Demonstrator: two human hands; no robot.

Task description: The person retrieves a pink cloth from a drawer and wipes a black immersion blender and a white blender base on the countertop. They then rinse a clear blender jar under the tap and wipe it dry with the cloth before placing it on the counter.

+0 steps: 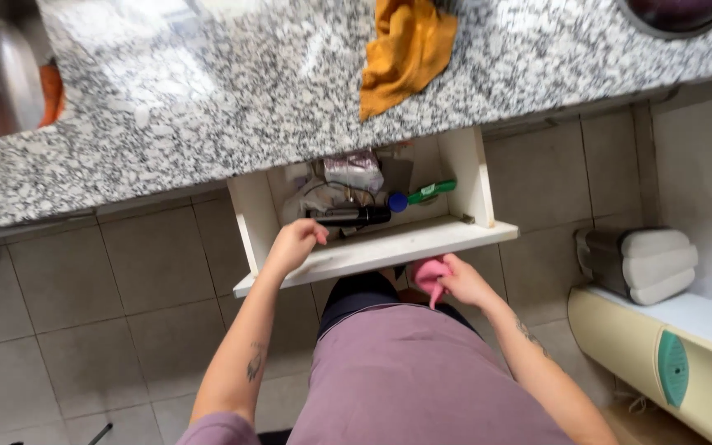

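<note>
Drawer open, one; left hand curled on front edge; right hand gripping one pink cloth

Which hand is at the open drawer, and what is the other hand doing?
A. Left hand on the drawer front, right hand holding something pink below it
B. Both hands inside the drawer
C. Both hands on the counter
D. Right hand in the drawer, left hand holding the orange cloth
A: the left hand rests at the front edge of the open drawer, while the right hand grips a pink object just below it.
</note>
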